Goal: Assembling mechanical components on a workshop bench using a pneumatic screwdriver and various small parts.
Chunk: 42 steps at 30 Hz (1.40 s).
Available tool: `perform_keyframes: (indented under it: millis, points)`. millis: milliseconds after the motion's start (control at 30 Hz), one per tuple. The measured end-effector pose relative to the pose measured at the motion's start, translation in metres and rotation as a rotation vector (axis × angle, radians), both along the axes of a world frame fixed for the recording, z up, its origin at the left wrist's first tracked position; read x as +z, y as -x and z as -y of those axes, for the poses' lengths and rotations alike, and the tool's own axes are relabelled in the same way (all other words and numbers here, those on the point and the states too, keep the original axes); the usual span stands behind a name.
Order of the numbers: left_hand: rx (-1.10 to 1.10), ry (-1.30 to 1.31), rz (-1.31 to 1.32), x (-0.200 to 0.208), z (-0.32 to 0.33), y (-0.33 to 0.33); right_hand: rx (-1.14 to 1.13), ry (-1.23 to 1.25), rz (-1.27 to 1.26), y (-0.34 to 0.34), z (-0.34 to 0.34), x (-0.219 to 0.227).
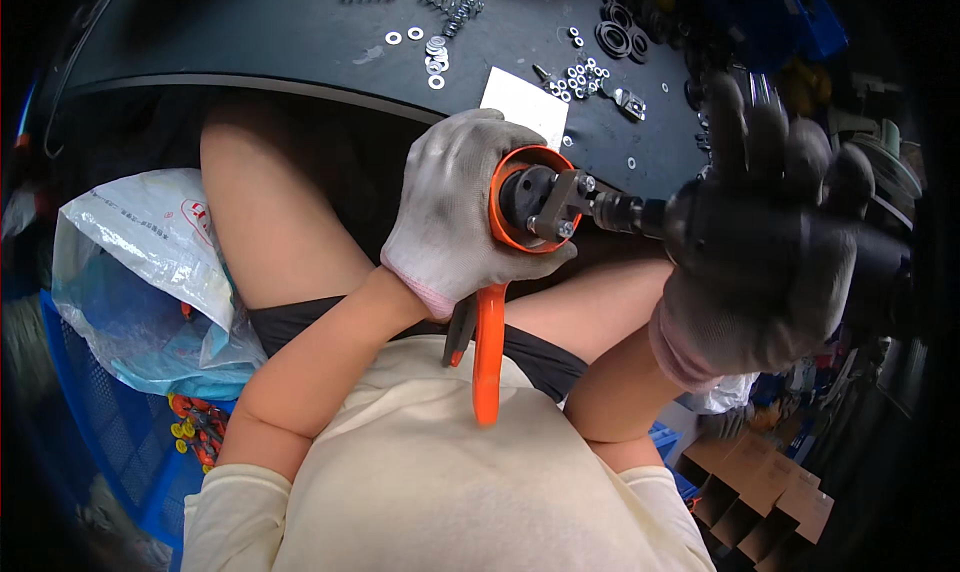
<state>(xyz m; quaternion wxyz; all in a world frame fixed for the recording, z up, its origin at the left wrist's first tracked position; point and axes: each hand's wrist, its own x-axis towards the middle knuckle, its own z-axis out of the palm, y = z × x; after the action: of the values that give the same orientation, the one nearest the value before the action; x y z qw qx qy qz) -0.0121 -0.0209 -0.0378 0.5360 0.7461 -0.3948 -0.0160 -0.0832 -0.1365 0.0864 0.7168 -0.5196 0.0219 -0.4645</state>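
My left hand (pixel 450 197), in a grey glove, is closed around an orange-rimmed round head (pixel 497 227) of a hand tool. A dark metal bracket with bolts (pixel 560 207) sits in its opening. An orange handle (pixel 487 357) and a shorter dark handle (pixel 458 330) hang below. My right hand (pixel 770 302), gloved too, supports a black power driver (pixel 750 237) with its fingers stretched upward past the body. The driver's metal nose (pixel 615 212) points left and meets the bracket; the exact contact is too small to make out.
On the dark workbench (pixel 280 32) lie washers (pixel 437 62), springs (pixel 455 10), small nuts (pixel 580 77), black rings (pixel 615 32) and white paper (pixel 530 102). A plastic bag (pixel 150 262) and blue crate (pixel 110 422) with orange tools (pixel 200 427) stand left; cardboard boxes (pixel 765 487) stand lower right.
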Motion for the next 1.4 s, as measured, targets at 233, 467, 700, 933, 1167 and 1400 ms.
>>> perform_keyframes:
  millis: [233,467,700,933,1167,1400]
  points:
    - [0.007,0.013,-0.049,-0.005,0.002,0.001,0.226,0.818,-0.172,-0.022,0.035,-0.002]
    - [-0.014,0.052,-0.091,-0.004,0.006,0.003,0.453,0.307,-0.095,-0.036,0.016,0.001]
    - [-0.04,0.07,-0.031,-0.007,0.005,0.0,0.254,0.585,-0.117,-0.041,0.009,-0.002]
    - [-0.039,0.037,-0.06,-0.006,0.007,0.001,0.172,0.544,-0.241,-0.036,0.008,0.001]
    - [-0.045,0.121,-0.046,0.006,0.003,-0.003,0.455,0.427,-0.238,-0.035,0.023,0.0]
    - [-0.07,0.133,-0.131,0.01,0.0,-0.001,0.363,0.298,-0.097,-0.03,0.02,-0.013]
